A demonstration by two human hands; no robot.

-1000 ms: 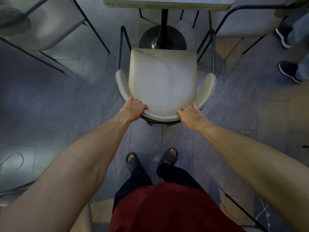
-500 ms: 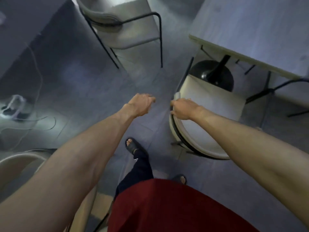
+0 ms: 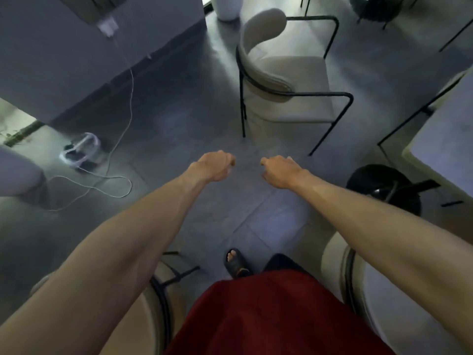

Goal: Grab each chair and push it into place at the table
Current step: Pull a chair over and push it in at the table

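Note:
A cream chair (image 3: 286, 80) with a black metal frame stands ahead on the grey floor, its curved backrest toward the left and its seat facing right. My left hand (image 3: 213, 166) and my right hand (image 3: 280, 170) hover side by side over bare floor, a short way in front of that chair, fingers loosely curled and holding nothing. The chair I held a moment ago (image 3: 363, 283) is at my lower right, by the grey table (image 3: 445, 139) and its black round base (image 3: 378, 183). Another cream chair (image 3: 151, 316) sits at my lower left, mostly hidden by my arm.
A grey wall or counter (image 3: 89, 55) fills the upper left. A white cable (image 3: 112, 180) trails across the floor from it to a small device (image 3: 80, 151). A white cylinder (image 3: 226, 7) stands at the top. Another table base (image 3: 371, 8) is at the top right.
Both hands have let go of the chair at the table. My view has swung left, and my hands now reach toward the chair standing ahead.

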